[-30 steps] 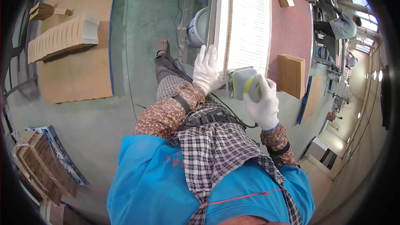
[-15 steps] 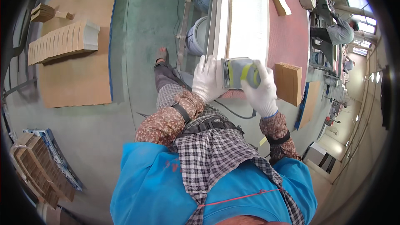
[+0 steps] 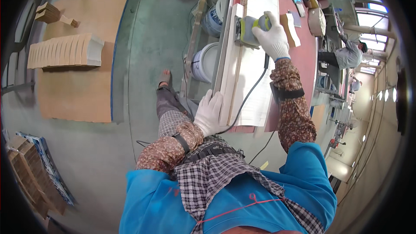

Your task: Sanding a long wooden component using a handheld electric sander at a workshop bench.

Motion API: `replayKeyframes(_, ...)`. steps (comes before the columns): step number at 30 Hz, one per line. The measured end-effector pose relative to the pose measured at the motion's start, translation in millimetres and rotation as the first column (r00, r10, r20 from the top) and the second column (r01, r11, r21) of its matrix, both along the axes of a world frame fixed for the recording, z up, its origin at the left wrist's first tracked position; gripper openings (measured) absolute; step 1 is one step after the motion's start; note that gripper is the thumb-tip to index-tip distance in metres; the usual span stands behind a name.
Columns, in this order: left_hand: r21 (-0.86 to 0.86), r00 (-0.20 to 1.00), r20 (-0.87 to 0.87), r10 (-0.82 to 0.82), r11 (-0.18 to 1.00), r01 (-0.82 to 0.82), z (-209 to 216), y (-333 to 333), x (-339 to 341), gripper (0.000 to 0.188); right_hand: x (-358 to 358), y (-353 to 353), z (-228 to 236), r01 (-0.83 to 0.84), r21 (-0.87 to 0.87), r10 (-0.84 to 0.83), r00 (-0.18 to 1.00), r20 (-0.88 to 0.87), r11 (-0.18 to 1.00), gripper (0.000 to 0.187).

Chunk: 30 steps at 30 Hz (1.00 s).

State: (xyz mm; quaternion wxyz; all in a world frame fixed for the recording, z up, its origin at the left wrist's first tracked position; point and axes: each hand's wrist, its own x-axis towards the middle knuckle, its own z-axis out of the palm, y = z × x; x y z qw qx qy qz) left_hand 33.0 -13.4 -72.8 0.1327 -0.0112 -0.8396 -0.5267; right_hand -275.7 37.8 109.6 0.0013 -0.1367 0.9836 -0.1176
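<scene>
My right hand point(image 3: 274, 39), in a white knit glove, is closed round a grey and lime-green power sander point(image 3: 249, 31). The sander is turned on its side, its pad facing left by the raised edge of a long white board point(image 3: 255, 80). Its dark cord point(image 3: 247, 104) trails back across the board toward me. My gloved left hand point(image 3: 210, 112) lies at the near left end of the board with its fingers stretched out along the edge. It holds nothing. Whether the pad touches the edge I cannot tell.
The board lies on a red-topped bench point(image 3: 303, 56) with a curved wooden piece point(image 3: 289, 30) and a tape roll point(image 3: 316, 21) at right. White buckets point(image 3: 206, 63) stand left of the bench. A brown sheet point(image 3: 78, 95) bears stacked curved pieces point(image 3: 65, 52). A person point(image 3: 349, 55) works far right.
My right hand has carried the sander away from me, from the board's near end to farther along it. My left hand, earlier close to the sander, is now apart from it. The view has shifted.
</scene>
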Motion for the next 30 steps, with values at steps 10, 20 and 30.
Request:
replayKeyframes(10,-0.133,0.989,0.034,-0.145,0.980,0.149,-3.3,-8.7,2.0,0.112,-107.3,-32.6,-1.9,-0.005,-0.058,0.006,1.000,0.014,0.998,0.080)
replayKeyframes(20,-0.061,0.997,-0.043,-0.065,0.996,0.062,-3.2,-9.9,-1.1,0.096,-0.4,1.4,-5.6,-0.070,-0.096,0.061,0.994,-0.088,0.993,0.065)
replayKeyframes(30,-0.129,0.982,0.102,-0.159,0.977,0.171,-1.8,-17.9,-3.3,0.132,222.5,57.6,10.3,0.107,-0.081,-0.096,0.988,0.123,0.991,0.066)
